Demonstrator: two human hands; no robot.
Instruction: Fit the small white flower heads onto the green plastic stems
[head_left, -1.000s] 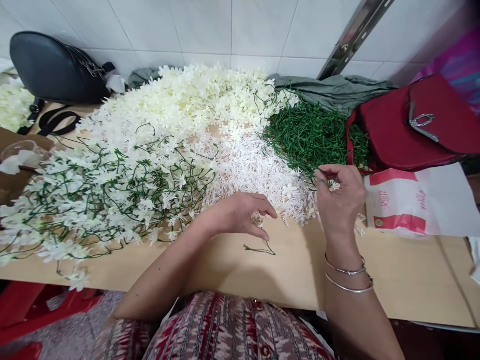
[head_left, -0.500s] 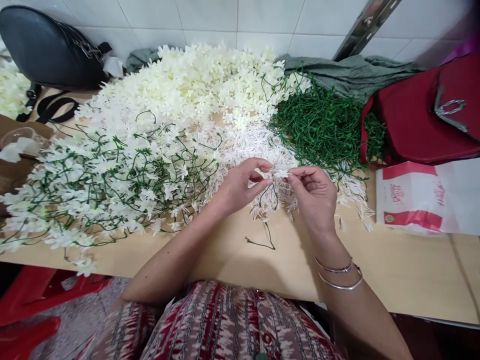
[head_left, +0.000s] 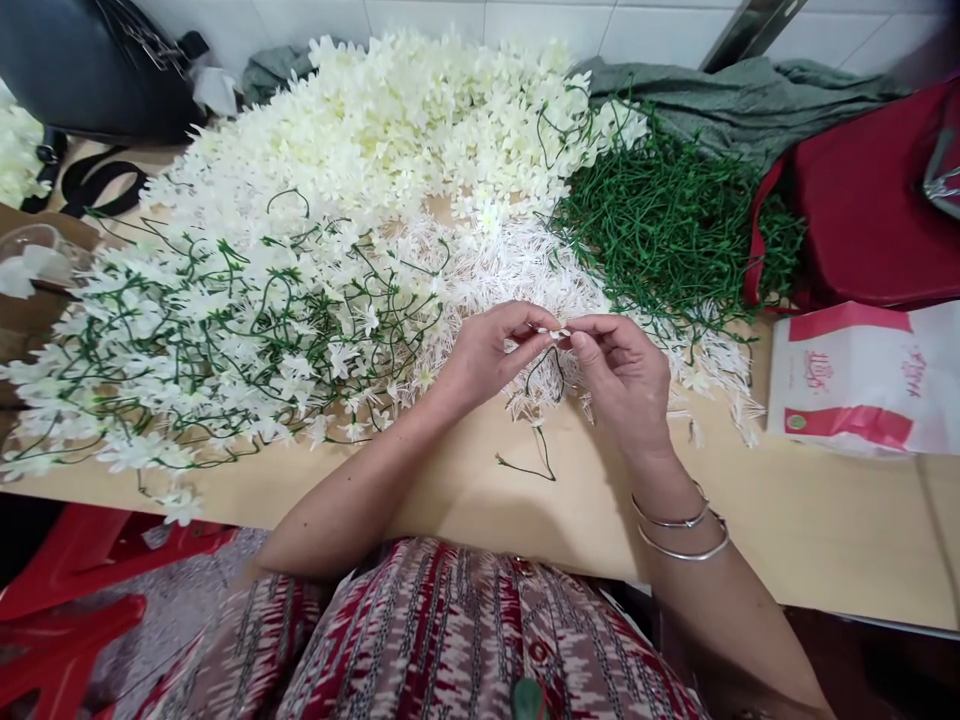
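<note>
Pinching one small white flower (head_left: 557, 333), left hand (head_left: 489, 358) and right hand (head_left: 631, 388), fingertips drawn together on it from opposite sides, neither hand nearer, long axis too small to tell; loose green stem (head_left: 547, 456) on near table (head_left: 465, 490), white threads (head_left: 495, 262) heaped beyond

The room is bright, and the light seems to come from above. It is strongest in the middle, where the cream flowers (head_left: 420, 110) and white strands (head_left: 510, 250) shine so much that they run together. Soft gray shadows lie on the counter (head_left: 750, 520) under the arms. The bangles (head_left: 684, 555) glint. The bottom right corner is very dark. The black bag (head_left: 90, 75) looks stretched near the side. The white bit (head_left: 556, 334) between the fingers (head_left: 604, 325) is too small to see well.
</note>
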